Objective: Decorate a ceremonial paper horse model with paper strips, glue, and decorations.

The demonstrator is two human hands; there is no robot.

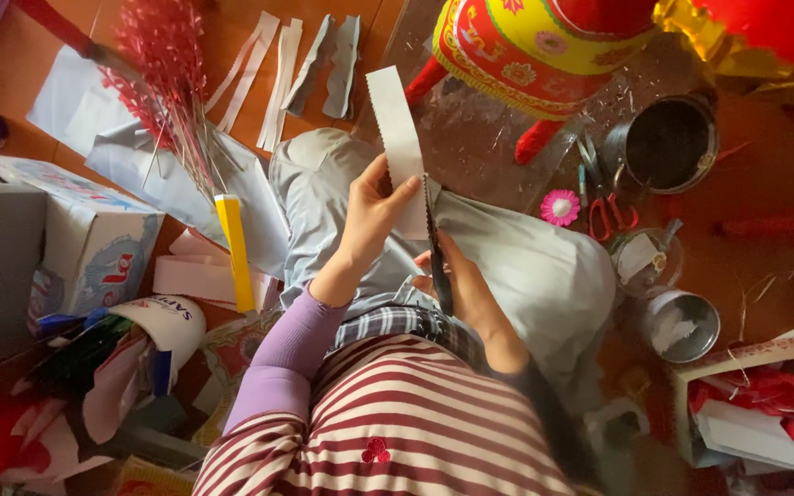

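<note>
The floor (783, 184) is reddish-brown wood, and craft stuff lies all over it; a person sits in the middle with legs in grey trousers (526, 266). The left hand (369, 216) is closed on a white paper strip (397, 138), thumb on the front and fingers behind; the strip sticks up and away from the hand, and one long side has a zigzag edge. The right hand (461, 285) is wrapped around the handles of dark scissors (436, 243); the blades point up and touch the strip just beside the left thumb; I cannot tell if the blades are apart or together. Past the strip, more cut paper strips (277, 73) lie on the floor; to the right of the right hand sit red-handled scissors (610, 213), a pink paper flower (560, 208) and a dark metal pot (668, 142); left of the left hand lies a yellow stick (234, 253).
</note>
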